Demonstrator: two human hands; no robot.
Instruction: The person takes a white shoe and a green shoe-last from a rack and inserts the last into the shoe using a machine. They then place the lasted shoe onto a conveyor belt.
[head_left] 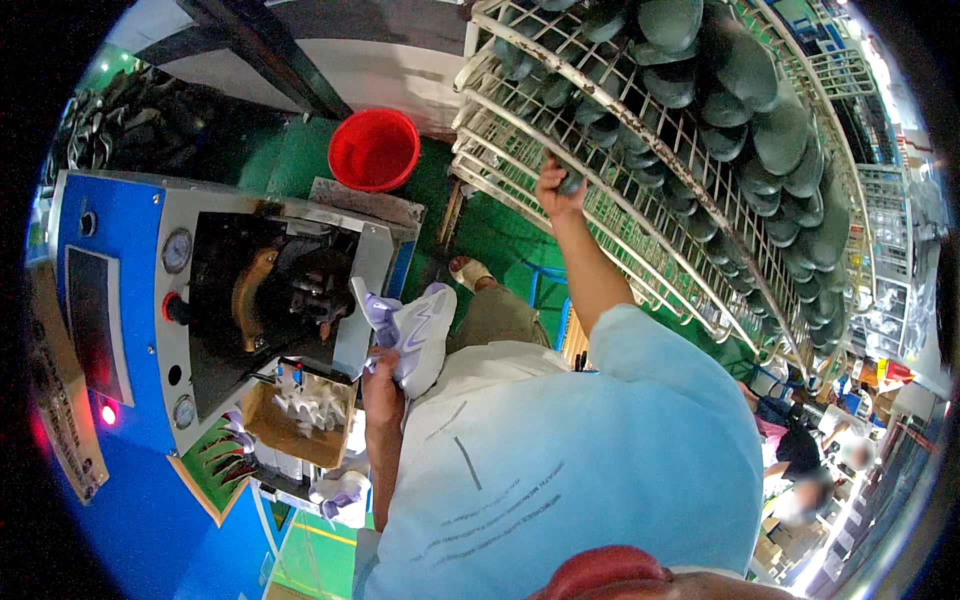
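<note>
My left hand (381,372) is closed on a white and lilac sneaker (424,340), held in front of my body beside the machine's opening. Stretched out to the far right, my right hand (562,190) has its fingers curled round a dark shoe last (571,183) at the edge of a white wire rack (690,195). Only part of that last shows. Rows of similar dark green-grey lasts (745,70) fill the shelves of the rack.
A blue and grey machine (135,205) with gauges, a screen and a dark cavity stands at the left. Below it are an open cardboard box (262,425) and another lilac and white sneaker (340,492). A red bucket (345,150) stands behind; people are at the far right.
</note>
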